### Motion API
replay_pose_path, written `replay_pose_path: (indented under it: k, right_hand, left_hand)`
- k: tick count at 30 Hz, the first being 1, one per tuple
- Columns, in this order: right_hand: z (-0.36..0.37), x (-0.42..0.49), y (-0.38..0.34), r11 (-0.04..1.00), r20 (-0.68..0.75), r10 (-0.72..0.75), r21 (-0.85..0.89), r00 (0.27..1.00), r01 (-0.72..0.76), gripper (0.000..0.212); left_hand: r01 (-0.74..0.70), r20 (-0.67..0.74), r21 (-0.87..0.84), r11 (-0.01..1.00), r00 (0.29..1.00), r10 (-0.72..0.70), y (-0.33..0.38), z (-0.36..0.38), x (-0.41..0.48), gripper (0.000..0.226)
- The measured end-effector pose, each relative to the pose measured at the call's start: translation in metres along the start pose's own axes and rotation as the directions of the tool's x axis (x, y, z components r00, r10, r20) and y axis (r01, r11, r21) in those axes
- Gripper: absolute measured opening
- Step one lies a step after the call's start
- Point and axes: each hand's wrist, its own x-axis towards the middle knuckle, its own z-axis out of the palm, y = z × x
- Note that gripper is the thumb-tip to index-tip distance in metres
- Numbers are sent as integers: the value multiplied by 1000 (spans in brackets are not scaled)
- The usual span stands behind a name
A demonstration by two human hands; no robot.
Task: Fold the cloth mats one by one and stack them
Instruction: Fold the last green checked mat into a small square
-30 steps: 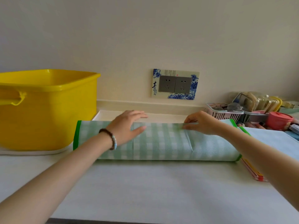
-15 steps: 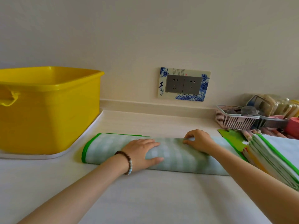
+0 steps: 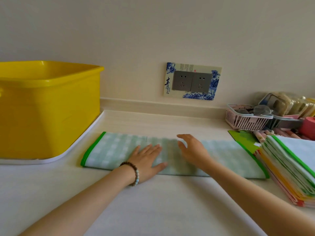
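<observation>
A pale green checked cloth mat [image 3: 112, 150] with bright green edging lies folded into a long flat strip across the middle of the white table. My left hand [image 3: 148, 159], with a bead bracelet on the wrist, presses flat on the strip's middle, fingers spread. My right hand [image 3: 192, 150] hovers just right of it over the mat, fingers apart, slightly blurred, holding nothing. At the right edge a stack of mats [image 3: 289, 169] with green, yellow and pink edges lies on the table, touching the strip's right end.
A large yellow tub [image 3: 49, 109] stands at the left on a white tray. A pink basket [image 3: 247, 120] and cluttered containers sit at the back right against the wall. A double wall socket [image 3: 192, 81] is behind the mat.
The mat has gone from a raised fold to a flat strip. My right hand let go of the far edge and opened; my left hand stays pressed on the mat.
</observation>
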Motion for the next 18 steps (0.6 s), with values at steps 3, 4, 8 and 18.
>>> replay_pose_path:
  k: [3, 4, 8, 18]
  right_hand:
    - [17, -12, -18, 997, 92, 3, -82, 996, 5, 45]
    - [21, -15, -21, 994, 109, 9, -108, 994, 2, 46]
    - [29, -23, -23, 988, 117, 32, -157, 993, -14, 45]
    - [-6, -42, 35, 956, 170, 185, -258, 968, -138, 54]
  left_hand:
    - [2, -1, 3, 1000, 1000, -2, 1, -2, -1, 66]
    - [4, 0, 9, 1000, 1000, -4, 1, -2, -1, 65]
    - [10, -9, 28, 1000, 1000, -10, 2, -1, -1, 66]
    - [-1, -1, 14, 1000, 1000, 1, 0, -1, -4, 78]
